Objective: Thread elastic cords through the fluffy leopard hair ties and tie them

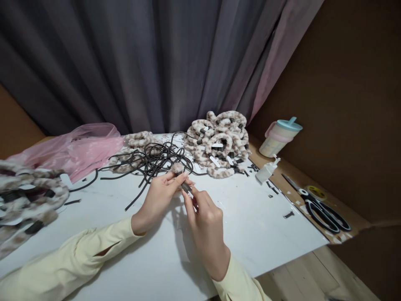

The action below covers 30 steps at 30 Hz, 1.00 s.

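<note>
My left hand (158,198) is closed on a small fluffy plush piece (178,168), brown and white, whose tip shows above the fingers. A dark strip (186,188) extends from it toward my right hand (206,215), which pinches its lower end between thumb and fingers. The exact form of that end is partly hidden. Just beyond my hands lies a tangle of dark cords (156,161). Behind it on the right is a heap of spotted plush rings (222,144) with dark bands and white tags. More plush rings (40,190) lie at the far left.
A pink plastic bag (90,152) is at the back left, before a grey curtain (131,62). Along the right edge stand a lidded tumbler (277,140) and a white squeeze bottle (265,172). Scissors (319,211), a yellow tape roll (317,192) and dark scraps (288,214) lie nearby.
</note>
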Each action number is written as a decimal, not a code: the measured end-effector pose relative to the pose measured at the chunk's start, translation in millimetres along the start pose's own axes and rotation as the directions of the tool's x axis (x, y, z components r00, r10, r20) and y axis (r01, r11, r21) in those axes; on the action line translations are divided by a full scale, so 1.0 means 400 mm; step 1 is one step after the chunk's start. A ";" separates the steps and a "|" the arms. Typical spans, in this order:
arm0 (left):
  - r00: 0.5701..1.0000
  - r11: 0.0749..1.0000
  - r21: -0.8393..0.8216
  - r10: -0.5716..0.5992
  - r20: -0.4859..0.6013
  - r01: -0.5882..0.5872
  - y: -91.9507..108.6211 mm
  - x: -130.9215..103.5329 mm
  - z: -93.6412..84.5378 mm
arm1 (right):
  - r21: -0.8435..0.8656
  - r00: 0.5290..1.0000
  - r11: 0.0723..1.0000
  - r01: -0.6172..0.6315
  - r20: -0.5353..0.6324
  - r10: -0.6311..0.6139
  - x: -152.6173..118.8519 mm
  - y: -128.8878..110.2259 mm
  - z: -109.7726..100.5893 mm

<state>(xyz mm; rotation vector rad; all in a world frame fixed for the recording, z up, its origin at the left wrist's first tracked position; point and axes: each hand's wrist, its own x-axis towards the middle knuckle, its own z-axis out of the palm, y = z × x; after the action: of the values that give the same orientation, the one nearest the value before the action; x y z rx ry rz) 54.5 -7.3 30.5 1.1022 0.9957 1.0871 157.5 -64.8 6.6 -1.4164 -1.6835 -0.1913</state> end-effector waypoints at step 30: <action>0.997 0.999 0.050 0.006 0.081 -0.010 0.041 0.009 -0.028 | 0.513 0.932 0.778 -0.362 0.199 0.302 0.024 0.011 -0.028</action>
<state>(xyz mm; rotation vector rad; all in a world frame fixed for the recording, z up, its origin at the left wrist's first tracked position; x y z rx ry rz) 41.5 0.0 44.5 1.1831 0.9599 1.0203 167.9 -63.6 18.2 -1.2626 -1.3789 0.5393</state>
